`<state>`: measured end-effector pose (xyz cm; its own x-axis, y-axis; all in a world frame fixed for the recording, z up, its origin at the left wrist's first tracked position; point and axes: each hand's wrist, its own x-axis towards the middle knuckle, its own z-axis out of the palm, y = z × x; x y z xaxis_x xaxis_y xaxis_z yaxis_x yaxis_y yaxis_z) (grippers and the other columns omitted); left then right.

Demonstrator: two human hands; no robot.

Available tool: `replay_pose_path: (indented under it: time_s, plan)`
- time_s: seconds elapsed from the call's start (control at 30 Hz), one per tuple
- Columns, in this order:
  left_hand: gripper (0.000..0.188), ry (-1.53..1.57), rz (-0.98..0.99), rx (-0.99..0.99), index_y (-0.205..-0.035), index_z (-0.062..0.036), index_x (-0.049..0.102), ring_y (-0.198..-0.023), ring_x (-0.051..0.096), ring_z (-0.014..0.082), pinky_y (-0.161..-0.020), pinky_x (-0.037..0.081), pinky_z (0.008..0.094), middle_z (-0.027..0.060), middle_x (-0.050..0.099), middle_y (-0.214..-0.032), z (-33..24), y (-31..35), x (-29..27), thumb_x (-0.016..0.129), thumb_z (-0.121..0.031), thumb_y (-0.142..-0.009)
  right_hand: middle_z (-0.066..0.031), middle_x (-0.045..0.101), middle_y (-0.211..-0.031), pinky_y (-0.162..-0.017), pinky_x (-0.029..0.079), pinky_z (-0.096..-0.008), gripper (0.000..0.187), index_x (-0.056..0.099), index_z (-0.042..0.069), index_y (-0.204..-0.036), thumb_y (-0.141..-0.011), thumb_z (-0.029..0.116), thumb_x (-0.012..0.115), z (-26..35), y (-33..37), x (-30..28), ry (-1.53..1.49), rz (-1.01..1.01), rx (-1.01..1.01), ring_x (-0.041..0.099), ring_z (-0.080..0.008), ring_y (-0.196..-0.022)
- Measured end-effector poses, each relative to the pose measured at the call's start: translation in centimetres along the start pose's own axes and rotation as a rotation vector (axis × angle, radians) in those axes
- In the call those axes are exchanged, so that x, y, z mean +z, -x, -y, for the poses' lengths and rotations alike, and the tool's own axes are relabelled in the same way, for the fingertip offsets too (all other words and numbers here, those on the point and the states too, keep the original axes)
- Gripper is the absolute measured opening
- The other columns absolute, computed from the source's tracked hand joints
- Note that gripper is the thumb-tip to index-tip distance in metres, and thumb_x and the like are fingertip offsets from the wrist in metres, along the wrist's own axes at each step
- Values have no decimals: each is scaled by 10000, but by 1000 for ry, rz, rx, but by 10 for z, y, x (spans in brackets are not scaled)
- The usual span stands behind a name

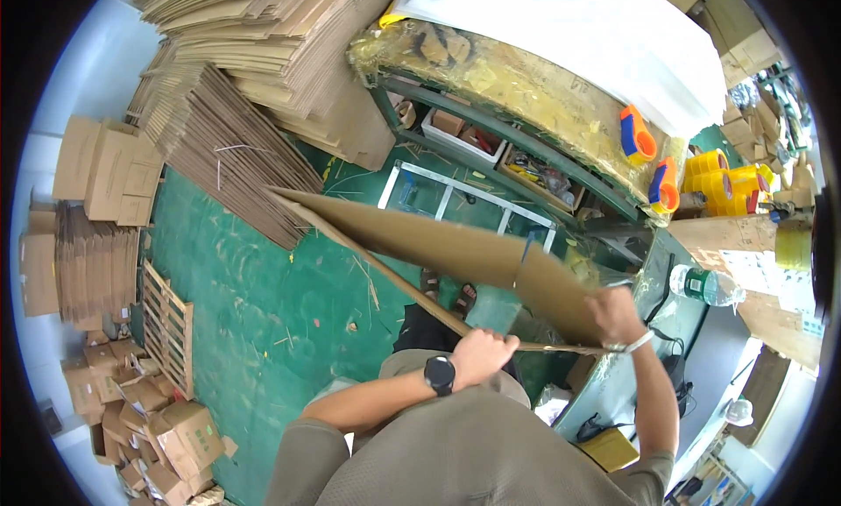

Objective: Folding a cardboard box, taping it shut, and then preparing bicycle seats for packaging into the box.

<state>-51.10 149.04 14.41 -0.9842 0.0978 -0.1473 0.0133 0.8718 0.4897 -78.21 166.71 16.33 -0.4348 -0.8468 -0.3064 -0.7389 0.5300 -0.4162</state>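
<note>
A cardboard box [420, 239], partly unfolded from flat, stands on edge in front of my body, its two long walls spread apart and meeting at the far left end. My left hand [482, 355], with a dark watch at the wrist, is closed over the near wall's edge. At the right end my right hand [613, 316] is closed on the box's corner, a pale band round that wrist. Several of its fingertips are hidden from view. Beyond the box is a workbench [526, 77] with a worn, tape-covered edge and a white sheet on top.
Flat cardboard stacks [236, 147] stand at the far left. A wooden pallet [166, 331] and a pile of cartons [180, 440] lie left on the green floor [254, 331]. Tape dispensers [639, 138], yellow tape rolls [710, 177] and a plastic bottle [705, 285] sit right. A metal frame [473, 199] lies below the bench.
</note>
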Motion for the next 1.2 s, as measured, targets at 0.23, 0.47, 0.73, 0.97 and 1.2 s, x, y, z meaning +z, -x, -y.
replay_pose_path:
  time_s: [0.23,0.47,0.73,0.97,1.2]
  plan:
    - [193,-96,-168,20,-989,-46,558,-746,644,227,-645,515,353,80,623,-784,-33,-14,-74,571,-128,-815,-276,590,-698,-595,472,-473,349,607,-34,-773,-894,287,672,-15,-37,-58,-139,-356,287,594,-459,-672]
    - [111,-115,-210,-153,-908,-110,619,-864,634,250,-764,512,379,69,640,-849,70,-27,21,546,-152,-835,-289,641,-809,-701,496,-521,331,621,-24,-859,-924,300,619,-77,-93,59,-204,-532,440,632,-474,-808]
    - [340,459,-154,-358,-1012,-37,693,-958,641,336,-851,498,430,155,701,-978,166,29,-59,673,-349,-880,-285,672,-921,-782,520,-532,299,655,0,-1042,-955,271,562,-66,-129,68,-152,-463,533,651,-458,-879]
    - [763,-445,-816,-1143,-1417,-4,430,-1193,531,451,-1006,445,491,308,569,-1256,430,161,-131,669,-447,-844,-268,674,-888,-726,520,-496,271,642,-12,-1029,-949,239,581,-55,-125,73,-198,-537,538,654,-450,-857]
    - [474,79,-168,-1055,-1248,-12,573,-965,651,453,-842,513,533,280,678,-1013,515,231,-134,587,-288,-862,-266,677,-979,-793,497,-477,302,636,-19,-1067,-955,251,561,-59,-122,70,-242,-514,788,652,-433,-938]
